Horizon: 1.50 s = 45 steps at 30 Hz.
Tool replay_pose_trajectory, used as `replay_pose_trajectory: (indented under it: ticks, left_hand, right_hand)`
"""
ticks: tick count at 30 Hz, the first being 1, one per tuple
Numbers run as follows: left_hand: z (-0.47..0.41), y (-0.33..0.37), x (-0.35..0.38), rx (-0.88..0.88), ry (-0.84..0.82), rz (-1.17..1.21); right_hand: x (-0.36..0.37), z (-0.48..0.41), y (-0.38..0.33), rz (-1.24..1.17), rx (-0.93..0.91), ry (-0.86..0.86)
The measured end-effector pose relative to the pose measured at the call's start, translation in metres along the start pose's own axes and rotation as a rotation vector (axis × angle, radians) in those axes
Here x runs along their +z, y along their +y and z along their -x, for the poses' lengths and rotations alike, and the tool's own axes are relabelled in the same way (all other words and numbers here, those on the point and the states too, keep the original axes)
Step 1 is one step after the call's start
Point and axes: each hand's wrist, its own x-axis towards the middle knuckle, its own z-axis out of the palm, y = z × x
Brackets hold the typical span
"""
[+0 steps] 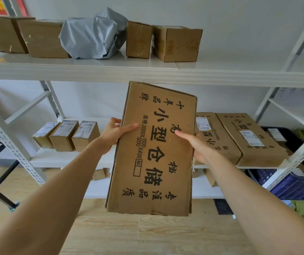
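- Two grips carry one flat cardboard box [154, 153] in the air in front of white shelving, its printed face turned toward us and slightly tilted.
- Our left grip [111, 134] clasps the box's left edge, with the thumb laid across the printed face and the fingers curled round behind.
- Our right grip [199, 146] takes the right edge the same way: thumb on the face, fingers out of sight behind.
- We see the box's top edge just under the upper shelf [147, 72].
- Behind the right grip, two printed cartons [250, 138] lie side by side on the middle shelf [42, 159], and three small labelled boxes [63, 135] stand in a row further left.
- On the upper shelf a grey plastic bag [92, 35] sits among brown cartons.
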Motion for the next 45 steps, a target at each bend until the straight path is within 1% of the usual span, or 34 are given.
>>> replay_pose_trajectory:
  ticks: [2, 4, 8, 11, 13, 17, 22, 25, 27, 31, 33, 36, 38, 42, 45]
  left_hand:
    - [0.001, -0.005, -0.003, -0.057, -0.112, -0.001]
    - [0.002, -0.012, -0.006, -0.096, -0.222, -0.026]
    - [0.0, -0.023, -0.012, -0.099, -0.293, 0.026]
    - [0.001, -0.03, -0.018, -0.112, -0.376, 0.069]
    - [0.001, -0.036, -0.016, -0.115, -0.385, 0.063]
    - [0.005, -0.043, 0.001, -0.134, -0.318, 0.065]
    - [0.007, -0.052, 0.007, -0.134, -0.253, 0.134]
    - [0.011, -0.069, 0.0, -0.155, -0.105, 0.182]
    - [0.014, -0.078, -0.006, -0.19, -0.042, 0.243]
    - [0.015, -0.092, -0.015, -0.229, -0.05, 0.332]
    - [0.014, -0.1, -0.018, -0.246, -0.021, 0.343]
    - [0.013, -0.107, -0.021, -0.295, 0.074, 0.343]
    - [0.013, -0.113, -0.023, -0.309, 0.069, 0.325]
    - [0.011, -0.122, -0.022, -0.315, 0.053, 0.303]
    - [0.011, -0.127, -0.023, -0.326, 0.062, 0.302]
  right_hand:
    - [-0.001, -0.004, 0.007, -0.017, 0.027, 0.028]
    - [0.0, -0.003, 0.009, -0.034, 0.03, 0.013]
    - [0.004, 0.006, 0.008, 0.009, -0.02, -0.034]
    - [0.003, 0.009, 0.009, 0.019, -0.013, -0.097]
    - [0.003, 0.007, 0.013, 0.065, -0.005, -0.088]
    - [0.007, 0.007, 0.023, 0.127, -0.011, 0.031]
    - [0.011, 0.003, 0.028, 0.196, 0.0, 0.082]
    - [0.017, 0.006, 0.026, 0.204, 0.017, 0.026]
    - [0.02, 0.011, 0.023, 0.186, 0.005, -0.03]
    - [0.02, 0.022, 0.023, 0.146, -0.036, -0.133]
    - [0.023, 0.026, 0.025, 0.156, -0.091, -0.17]
    - [0.031, 0.033, 0.029, 0.22, -0.21, -0.148]
    - [0.035, 0.035, 0.033, 0.232, -0.253, -0.147]
    - [0.048, 0.037, 0.039, 0.204, -0.262, -0.166]
    - [0.056, 0.034, 0.042, 0.191, -0.263, -0.15]
